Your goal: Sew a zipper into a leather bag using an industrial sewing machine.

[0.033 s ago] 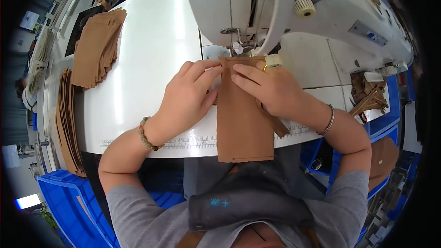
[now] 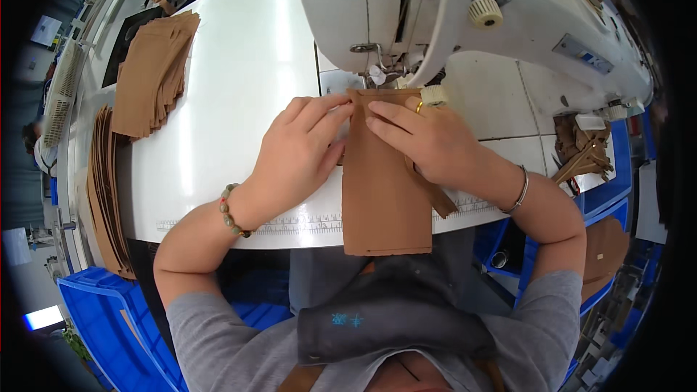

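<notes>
A long brown panel (image 2: 388, 203), fabric or leather, lies on the white table under the sewing machine (image 2: 377, 22), its near end hanging over the front edge. My left hand (image 2: 301, 141) closes its fingertips on the panel's left edge, close to the presser foot (image 2: 376, 81); its thumb is lower along that edge. Two fingers of my right hand (image 2: 428, 134) stretch flat across the panel's upper part, while its other fingers are partly hidden. From beneath the right hand a narrow brown strip (image 2: 444, 203) sticks out.
Brown cut pieces (image 2: 152, 76) are stacked at the far left, with another upright stack (image 2: 109, 196) nearer. Scraps and a tool (image 2: 584, 149) lie at the right. Blue bins (image 2: 120, 319) stand below the table. A printed ruler (image 2: 298, 226) runs along the front edge.
</notes>
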Demonstrator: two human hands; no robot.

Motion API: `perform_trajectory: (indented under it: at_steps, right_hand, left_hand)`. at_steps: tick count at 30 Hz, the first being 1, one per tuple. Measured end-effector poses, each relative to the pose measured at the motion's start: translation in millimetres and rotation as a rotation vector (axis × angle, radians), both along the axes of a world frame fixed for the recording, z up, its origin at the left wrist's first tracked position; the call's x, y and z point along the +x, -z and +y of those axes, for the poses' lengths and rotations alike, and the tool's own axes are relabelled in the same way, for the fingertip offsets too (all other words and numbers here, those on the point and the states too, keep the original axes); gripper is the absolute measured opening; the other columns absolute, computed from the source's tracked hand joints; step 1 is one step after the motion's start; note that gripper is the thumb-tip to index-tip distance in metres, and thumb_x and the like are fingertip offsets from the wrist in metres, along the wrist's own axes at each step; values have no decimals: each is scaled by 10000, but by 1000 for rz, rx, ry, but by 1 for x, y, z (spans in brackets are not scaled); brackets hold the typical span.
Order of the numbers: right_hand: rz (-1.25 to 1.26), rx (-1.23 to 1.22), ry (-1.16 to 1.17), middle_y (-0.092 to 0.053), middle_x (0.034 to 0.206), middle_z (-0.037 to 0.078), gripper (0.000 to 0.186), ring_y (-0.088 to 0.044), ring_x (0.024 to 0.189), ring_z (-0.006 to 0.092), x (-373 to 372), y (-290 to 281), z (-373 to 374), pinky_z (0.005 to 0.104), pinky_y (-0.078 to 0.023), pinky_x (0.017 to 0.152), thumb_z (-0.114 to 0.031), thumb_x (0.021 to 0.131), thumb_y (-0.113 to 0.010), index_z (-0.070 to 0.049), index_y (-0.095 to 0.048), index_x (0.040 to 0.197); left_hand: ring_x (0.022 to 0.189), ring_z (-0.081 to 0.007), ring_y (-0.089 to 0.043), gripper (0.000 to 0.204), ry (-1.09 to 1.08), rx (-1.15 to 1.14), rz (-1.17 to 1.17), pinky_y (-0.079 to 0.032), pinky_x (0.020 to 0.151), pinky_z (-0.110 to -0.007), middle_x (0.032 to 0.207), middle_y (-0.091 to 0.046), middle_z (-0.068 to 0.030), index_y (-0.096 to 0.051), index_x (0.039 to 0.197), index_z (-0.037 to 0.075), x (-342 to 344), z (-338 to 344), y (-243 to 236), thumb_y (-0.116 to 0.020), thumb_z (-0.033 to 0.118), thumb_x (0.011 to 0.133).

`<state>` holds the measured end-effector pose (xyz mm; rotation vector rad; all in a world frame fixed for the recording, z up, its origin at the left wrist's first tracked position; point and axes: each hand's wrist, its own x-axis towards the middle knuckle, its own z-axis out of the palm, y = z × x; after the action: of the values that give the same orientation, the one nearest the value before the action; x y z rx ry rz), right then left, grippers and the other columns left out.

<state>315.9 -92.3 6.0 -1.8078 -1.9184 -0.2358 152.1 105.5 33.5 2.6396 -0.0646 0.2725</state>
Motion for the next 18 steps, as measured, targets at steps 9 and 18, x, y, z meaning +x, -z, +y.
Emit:
perform_trajectory:
  at_steps: [9, 18]
  right_hand:
    - [-31, -33, -11, -674, 1168, 77, 294, -665, 842, 264, 2, -5, 1, 390, -521, 782, -63, 780, -679, -27, -682, 1071]
    - [-203, 77, 53, -711, 1213, 39, 270, -638, 758, 195, 8, 0, 2, 340, -498, 705, -103, 778, -676, -33, -708, 1036]
  left_hand:
    - [1392, -367, -524, 616, 15, 277, -100, -424, 1108, -458, 1566, -539, -96, -576, 1465, 29, -2, -13, 20, -750, 270, 926]
    - [1427, -348, -492, 655, -7, 270, -50, -405, 1132, -497, 1554, -544, -101, -567, 1460, 58, -2, -16, 17, -747, 392, 926]
